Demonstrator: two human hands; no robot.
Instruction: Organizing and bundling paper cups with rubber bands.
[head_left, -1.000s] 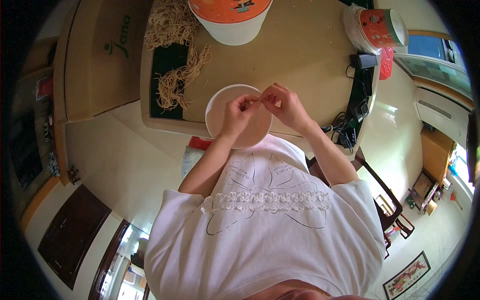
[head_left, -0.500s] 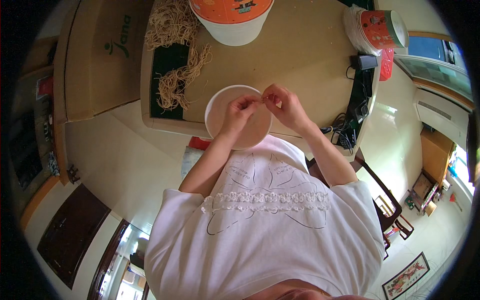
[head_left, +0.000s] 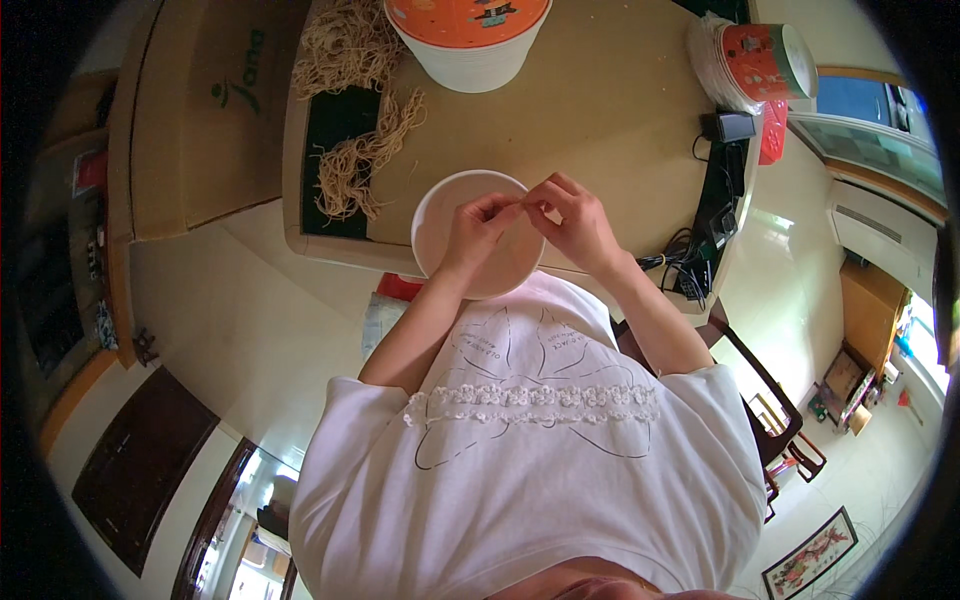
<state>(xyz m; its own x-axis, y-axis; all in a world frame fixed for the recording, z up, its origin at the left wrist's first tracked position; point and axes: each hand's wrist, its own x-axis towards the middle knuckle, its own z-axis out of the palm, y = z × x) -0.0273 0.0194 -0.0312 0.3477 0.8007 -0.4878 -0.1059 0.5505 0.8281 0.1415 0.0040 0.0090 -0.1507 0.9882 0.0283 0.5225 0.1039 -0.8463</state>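
A white round tub [head_left: 436,228] stands at the near edge of the table, its mouth facing up. Over its opening my left hand [head_left: 484,226] is closed in a pinch. My right hand [head_left: 578,222] pinches too, above the tub's right rim, and the fingertips of both hands meet. Whatever lies between them is too small to make out. To the left and farther off are a large heap of tan, string-like strands [head_left: 352,45] and a smaller bundle of the same strands [head_left: 352,175].
At the far side stands a white tub with an orange patterned band [head_left: 470,58]. Wrapped orange paper tubs [head_left: 752,62] lie far right. Black adapters [head_left: 728,126] and cables [head_left: 676,250] line the table's right edge. A cardboard box [head_left: 205,120] stands left; a dark chair [head_left: 765,390] is right.
My right hand has turned slightly, its fingers curling closer to the left fingertips. Both hands stay over the tub, and the strands have not moved.
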